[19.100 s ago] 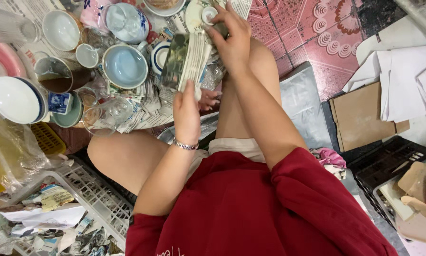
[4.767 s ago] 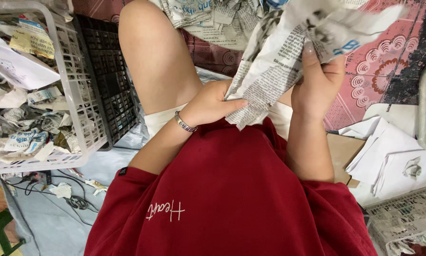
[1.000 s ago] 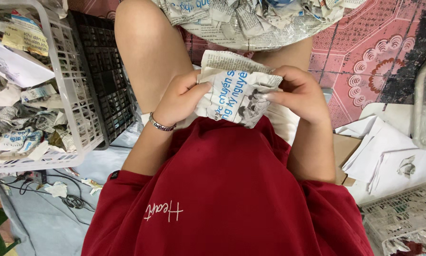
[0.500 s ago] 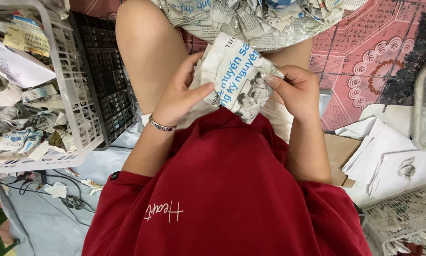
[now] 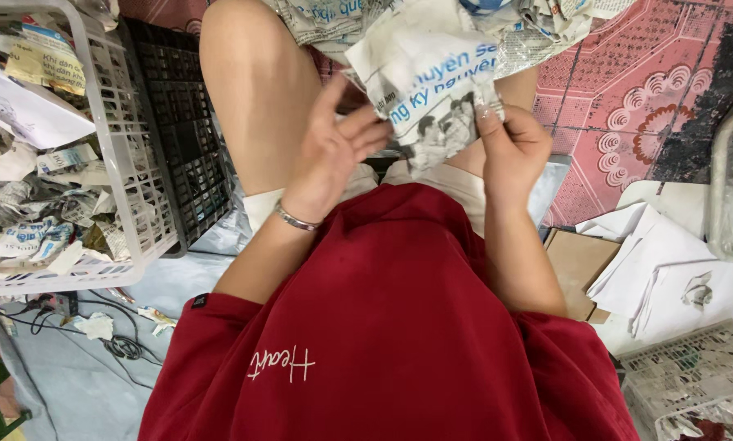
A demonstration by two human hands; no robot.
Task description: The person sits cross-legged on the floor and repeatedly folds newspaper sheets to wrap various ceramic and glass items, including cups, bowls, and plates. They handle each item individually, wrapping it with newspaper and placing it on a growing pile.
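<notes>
— What is the seated person in the red shirt holding?
— A crumpled newspaper-wrapped bundle (image 5: 432, 90), sitting over the lap. The right hand (image 5: 509, 151) is pinching its lower edge with closed fingers.
— And the left hand (image 5: 334, 155)?
— It is spreading half open, fingertips touching the paper. A white plastic basket (image 5: 130, 163) of paper scraps is standing beside the knee.

Hands hemmed in over the lap, open floor low left

Left hand (image 5: 334, 159) and right hand (image 5: 509, 147) meet at a newspaper bundle (image 5: 432, 90); loose newspaper heap (image 5: 538, 20) blocks above. White basket (image 5: 134, 175) full of scraps and a black crate (image 5: 191, 155) wall the left, beside the bare thigh (image 5: 256, 98). Cardboard (image 5: 579, 265) and white paper sheets (image 5: 660, 261) crowd the right. Grey floor (image 5: 138, 294) below the basket lies open, cables (image 5: 97, 327) crossing it.
</notes>
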